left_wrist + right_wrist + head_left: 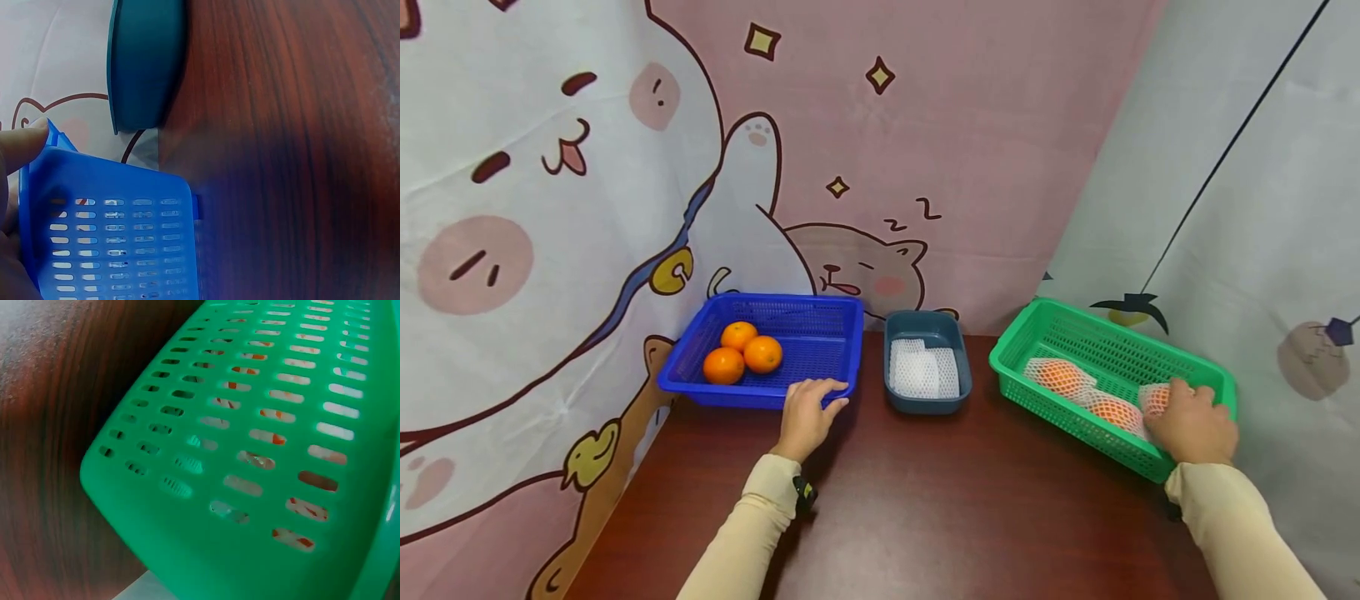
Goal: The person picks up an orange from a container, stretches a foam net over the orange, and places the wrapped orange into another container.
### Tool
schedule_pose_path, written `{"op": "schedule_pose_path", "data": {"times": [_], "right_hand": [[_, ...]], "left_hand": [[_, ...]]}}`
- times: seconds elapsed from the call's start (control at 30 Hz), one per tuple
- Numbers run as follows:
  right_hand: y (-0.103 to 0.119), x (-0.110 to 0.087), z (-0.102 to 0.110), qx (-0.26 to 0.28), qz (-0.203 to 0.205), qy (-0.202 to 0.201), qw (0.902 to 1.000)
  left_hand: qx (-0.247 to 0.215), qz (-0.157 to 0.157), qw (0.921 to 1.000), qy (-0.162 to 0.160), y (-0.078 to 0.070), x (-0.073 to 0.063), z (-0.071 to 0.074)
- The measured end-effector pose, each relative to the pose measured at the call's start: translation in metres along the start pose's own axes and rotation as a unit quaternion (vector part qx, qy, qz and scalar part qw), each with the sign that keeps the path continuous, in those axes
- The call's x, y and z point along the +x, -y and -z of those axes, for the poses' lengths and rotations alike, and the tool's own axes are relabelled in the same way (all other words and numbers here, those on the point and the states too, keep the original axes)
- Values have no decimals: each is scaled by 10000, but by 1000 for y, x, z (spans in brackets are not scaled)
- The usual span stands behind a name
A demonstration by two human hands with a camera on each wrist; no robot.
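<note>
My left hand (805, 417) rests on the front rim of a blue basket (820, 398), close to its right corner. In the left wrist view its thumb (25, 145) lies at the rim of the blue basket's slotted wall (112, 237). Three bare oranges (763, 354) sit in the left part of that basket. Over at the right, my right hand (1197, 423) reaches into a green basket (1037, 400) and holds an orange in a white foam net (1153, 398). Two more netted oranges (1060, 377) lie beside it. The right wrist view shows the green basket's outer wall (206, 531), hiding the fingers.
Between the baskets stands a small dark blue-grey bin (927, 406) with white foam nets (917, 371) inside. All three containers stand toward the back of the brown table (970, 500). Printed cloth (985, 167) hangs behind and along the sides.
</note>
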State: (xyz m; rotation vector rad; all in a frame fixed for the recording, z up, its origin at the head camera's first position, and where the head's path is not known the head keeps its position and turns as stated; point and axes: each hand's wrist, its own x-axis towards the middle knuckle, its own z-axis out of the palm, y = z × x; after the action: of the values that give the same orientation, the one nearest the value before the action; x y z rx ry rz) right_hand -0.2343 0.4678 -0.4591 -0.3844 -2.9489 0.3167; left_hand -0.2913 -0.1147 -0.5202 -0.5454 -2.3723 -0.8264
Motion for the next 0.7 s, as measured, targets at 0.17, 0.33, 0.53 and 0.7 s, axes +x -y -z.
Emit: {"op": "schedule_pose_path", "data": {"times": [0.17,0.33,0.53,0.7], "right_hand": [[-4,1,-2,141,-299,388,9987],[-5,0,0,351,-487,793,9950],[-10,2,1,535,-500,1018,9921],[-14,2,-1,423,-423,1289,9898]], "left_hand": [[-19,-71,9999,-111,0,0,0],[-5,-55,9999,-103,-1,1,1],[40,-37,10000,-41,-1,1,1],[43,-86,9999,-110,-1,0,0]]}}
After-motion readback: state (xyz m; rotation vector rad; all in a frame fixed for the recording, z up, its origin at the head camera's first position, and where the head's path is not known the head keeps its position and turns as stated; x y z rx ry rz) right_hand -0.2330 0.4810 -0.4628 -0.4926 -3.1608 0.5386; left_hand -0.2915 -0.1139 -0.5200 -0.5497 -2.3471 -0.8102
